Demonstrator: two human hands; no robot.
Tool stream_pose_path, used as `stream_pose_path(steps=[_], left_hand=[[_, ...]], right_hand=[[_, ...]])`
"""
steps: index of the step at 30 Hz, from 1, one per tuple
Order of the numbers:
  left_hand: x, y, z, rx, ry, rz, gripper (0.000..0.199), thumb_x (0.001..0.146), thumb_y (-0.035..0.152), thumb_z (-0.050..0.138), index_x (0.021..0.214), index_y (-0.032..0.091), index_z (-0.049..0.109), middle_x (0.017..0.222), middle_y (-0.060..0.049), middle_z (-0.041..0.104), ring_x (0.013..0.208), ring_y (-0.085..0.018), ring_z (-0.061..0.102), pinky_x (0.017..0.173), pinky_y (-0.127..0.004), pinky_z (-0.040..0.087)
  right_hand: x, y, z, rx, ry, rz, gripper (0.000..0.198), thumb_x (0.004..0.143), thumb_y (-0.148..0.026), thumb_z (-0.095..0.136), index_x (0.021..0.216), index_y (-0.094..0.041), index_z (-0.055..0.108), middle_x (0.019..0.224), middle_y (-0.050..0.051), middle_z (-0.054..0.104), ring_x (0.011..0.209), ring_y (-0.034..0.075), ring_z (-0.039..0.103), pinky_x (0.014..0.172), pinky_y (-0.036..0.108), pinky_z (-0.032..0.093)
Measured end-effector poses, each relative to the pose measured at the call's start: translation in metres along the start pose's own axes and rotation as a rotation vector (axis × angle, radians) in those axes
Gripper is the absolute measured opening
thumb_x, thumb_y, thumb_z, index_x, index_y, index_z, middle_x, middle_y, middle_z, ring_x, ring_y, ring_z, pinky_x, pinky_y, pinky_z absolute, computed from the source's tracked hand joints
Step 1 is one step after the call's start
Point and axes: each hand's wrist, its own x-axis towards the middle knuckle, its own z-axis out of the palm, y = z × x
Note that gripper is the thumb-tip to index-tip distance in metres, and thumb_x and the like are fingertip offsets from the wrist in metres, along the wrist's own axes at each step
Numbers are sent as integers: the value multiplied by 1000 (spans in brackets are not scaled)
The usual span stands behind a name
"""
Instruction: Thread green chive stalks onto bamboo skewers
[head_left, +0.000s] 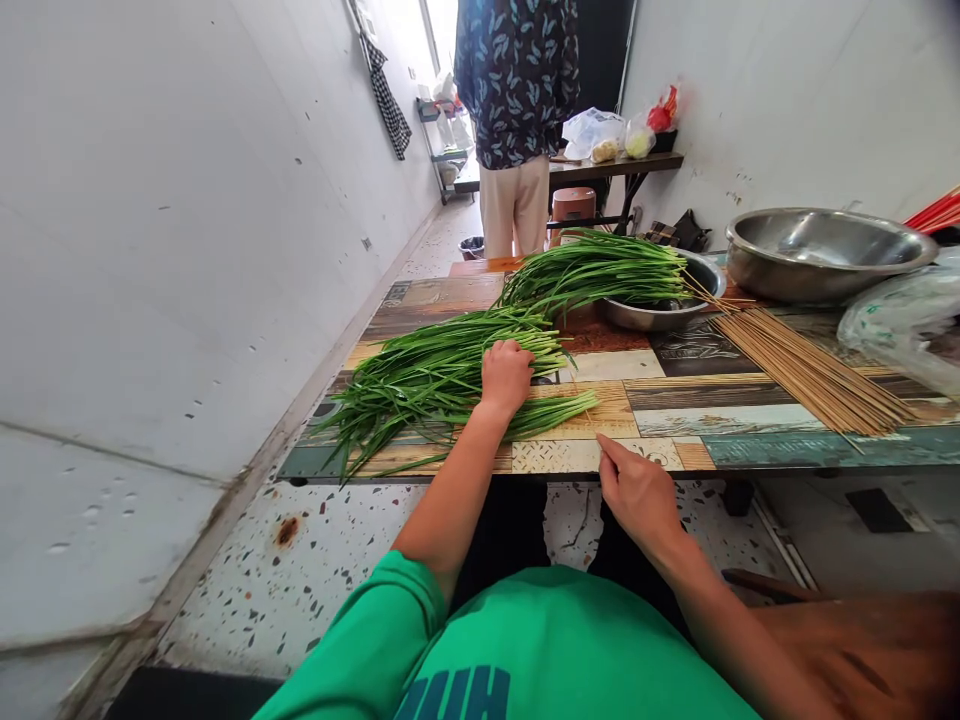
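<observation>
My left hand (508, 375) is closed on garlic chives at the near side of a loose pile (427, 365) on the table. Its fingertips are hidden among the stalks. A smaller bunch of chives (555, 412) lies just in front of that hand, its pale cut ends pointing right. Close to those ends, at the table's front edge, is my right hand (637, 490), thumb and forefinger pinched together. Whatever it may hold is too small to make out. Farther back, more chives (600, 268) rest across a small steel bowl (652, 318).
Thin wooden skewers (810, 370) lie fanned out on the patchwork-patterned table (667, 420) at right. Behind them stand a large steel basin (825, 255) and a clear plastic bag (900, 325). A person (517, 110) stands beyond the table, by another table with bags.
</observation>
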Motion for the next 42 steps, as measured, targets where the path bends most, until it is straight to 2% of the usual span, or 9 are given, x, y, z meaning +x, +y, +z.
stream_pose_path(steps=[4, 7, 10, 13, 22, 26, 31, 38, 42], left_hand=[[0, 2, 2, 21, -15, 48, 21, 89, 25, 54, 93, 21, 74, 101, -10, 63, 103, -24, 50, 87, -37, 38], [1, 6, 7, 61, -65, 94, 19, 88, 25, 56, 91, 21, 74, 99, -11, 63, 104, -26, 49, 88, -39, 36], [0, 8, 11, 92, -77, 97, 19, 86, 22, 56, 94, 21, 74, 98, -11, 63, 104, -27, 49, 88, -41, 34], [-3, 9, 12, 108, -56, 106, 22, 88, 21, 52, 96, 21, 73, 97, -11, 63, 103, -27, 49, 87, -41, 34], [-5, 14, 13, 140, -84, 71, 27, 90, 16, 44, 88, 18, 70, 96, -12, 65, 101, -25, 50, 87, -40, 31], [-8, 23, 15, -18, -61, 102, 23, 91, 20, 47, 90, 20, 70, 99, -9, 68, 102, -23, 52, 88, -39, 32], [-10, 34, 21, -212, -111, 93, 17, 86, 21, 56, 88, 21, 73, 95, -6, 72, 98, -22, 59, 85, -37, 34], [-4, 26, 32, -329, -119, 31, 18, 84, 19, 58, 88, 22, 75, 98, -3, 72, 97, -19, 61, 87, -32, 40], [-1, 24, 38, -343, -102, 77, 18, 84, 20, 58, 87, 22, 76, 96, -3, 72, 95, -18, 62, 85, -31, 41]], right_hand=[[-5, 4, 2, 65, 45, -16, 36, 87, -19, 47, 113, -17, 72, 87, 6, 77, 67, 18, 71, 59, 24, 48], [-7, 6, 1, 102, 18, -16, 38, 88, -20, 45, 116, -16, 70, 83, 7, 77, 64, 18, 70, 55, 23, 47], [-9, 8, 0, 127, -8, -13, 39, 89, -21, 43, 118, -15, 69, 83, 7, 77, 62, 17, 70, 53, 23, 47], [-10, 9, 0, 140, 13, -10, 38, 88, -20, 45, 114, -15, 71, 89, 7, 77, 68, 18, 72, 58, 24, 49], [-11, 10, 5, 141, 33, 5, 36, 87, -21, 46, 112, -17, 72, 91, 7, 77, 70, 19, 72, 62, 24, 51], [-14, 10, 2, 162, 27, 4, 36, 88, -21, 46, 113, -18, 72, 93, 8, 77, 71, 18, 72, 63, 23, 51], [-18, 12, 1, 231, 13, 17, 36, 88, -22, 46, 114, -18, 71, 100, 8, 75, 75, 18, 73, 67, 23, 53], [-19, 13, -1, 267, 1, 19, 36, 88, -21, 46, 112, -16, 72, 102, 8, 75, 78, 20, 73, 69, 25, 54], [-17, 14, -2, 285, 9, 39, 36, 88, -23, 46, 111, -17, 73, 100, 8, 75, 76, 19, 73, 68, 24, 54]])
